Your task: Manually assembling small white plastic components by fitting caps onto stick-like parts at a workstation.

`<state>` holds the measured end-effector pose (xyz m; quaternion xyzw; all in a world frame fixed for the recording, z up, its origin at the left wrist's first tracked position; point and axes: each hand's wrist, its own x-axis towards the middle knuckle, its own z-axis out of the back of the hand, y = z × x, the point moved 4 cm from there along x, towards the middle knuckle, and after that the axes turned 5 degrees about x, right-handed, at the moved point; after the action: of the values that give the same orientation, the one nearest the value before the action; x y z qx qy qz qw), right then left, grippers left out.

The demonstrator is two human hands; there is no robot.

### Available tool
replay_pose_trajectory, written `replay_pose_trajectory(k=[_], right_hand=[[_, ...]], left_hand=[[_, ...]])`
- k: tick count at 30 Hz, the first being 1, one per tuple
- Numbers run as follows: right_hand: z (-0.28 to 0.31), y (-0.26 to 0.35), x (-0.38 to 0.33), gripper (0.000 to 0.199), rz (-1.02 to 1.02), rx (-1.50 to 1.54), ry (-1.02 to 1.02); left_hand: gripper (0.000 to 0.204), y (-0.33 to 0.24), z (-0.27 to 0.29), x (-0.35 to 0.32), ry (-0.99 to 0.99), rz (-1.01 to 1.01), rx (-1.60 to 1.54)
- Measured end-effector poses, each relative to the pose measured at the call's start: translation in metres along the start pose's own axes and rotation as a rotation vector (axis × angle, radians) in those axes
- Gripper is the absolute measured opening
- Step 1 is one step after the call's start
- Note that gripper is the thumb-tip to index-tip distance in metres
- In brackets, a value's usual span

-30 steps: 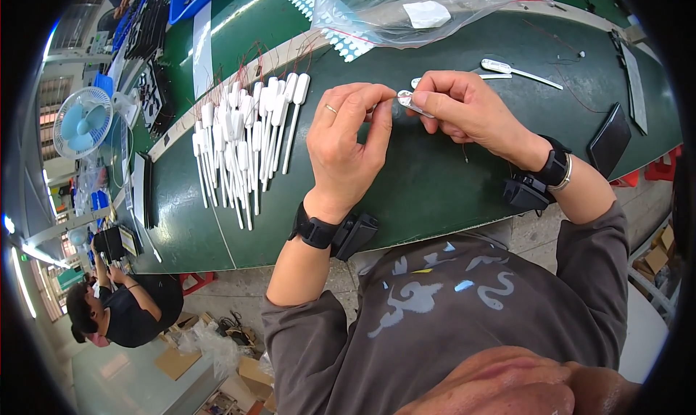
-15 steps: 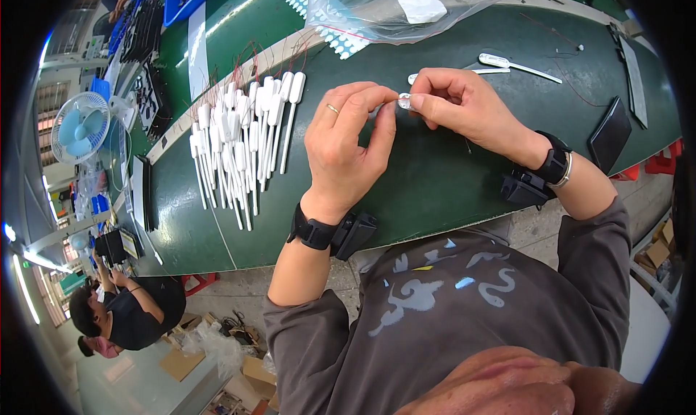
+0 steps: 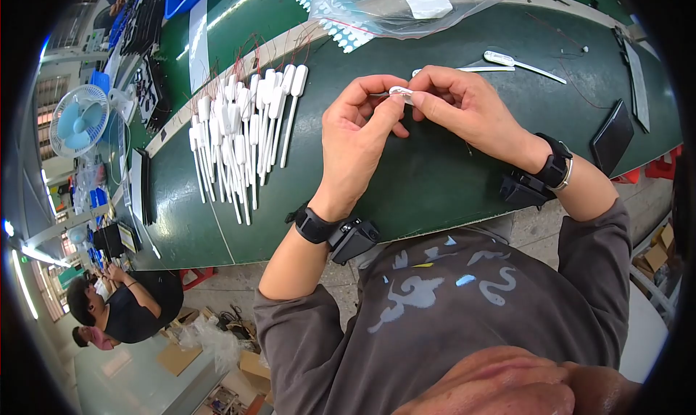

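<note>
My left hand and my right hand meet above the green table. Between their fingertips is a small white rounded piece, pinched from both sides. Most of that piece is covered by fingers, so I cannot tell its full shape. Just beyond my right hand lie a white paddle-headed stick and part of a second one, its middle hidden by my hand. To the left, a heap of white paddle-headed sticks has thin red wires trailing from the far ends.
Clear plastic bag and a dotted sheet lie along the far side. At right are a black flat object and a grey bar. A fan stands far left; another person sits at lower left.
My left hand has turned and its thumb has risen onto the white piece. The piece has shifted slightly left and up. My right hand keeps its pinch.
</note>
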<state>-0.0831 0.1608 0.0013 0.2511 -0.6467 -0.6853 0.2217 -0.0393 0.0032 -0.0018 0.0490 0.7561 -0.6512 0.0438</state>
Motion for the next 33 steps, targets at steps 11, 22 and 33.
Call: replay_pose_trajectory(k=[11,22,33], right_hand=[[-0.002,0.003,-0.003,0.015,0.010,-0.012,-0.007],[-0.005,0.001,-0.004,0.013,0.028,-0.054,-0.034],[-0.021,0.004,-0.011,0.010,0.133,0.069,-0.077]], left_hand=[[0.019,0.002,-0.001,-0.001,0.011,0.008,-0.059],[0.018,0.002,-0.005,-0.003,-0.021,0.036,-0.135],[0.009,0.004,-0.014,-0.010,-0.119,-0.091,-0.224]])
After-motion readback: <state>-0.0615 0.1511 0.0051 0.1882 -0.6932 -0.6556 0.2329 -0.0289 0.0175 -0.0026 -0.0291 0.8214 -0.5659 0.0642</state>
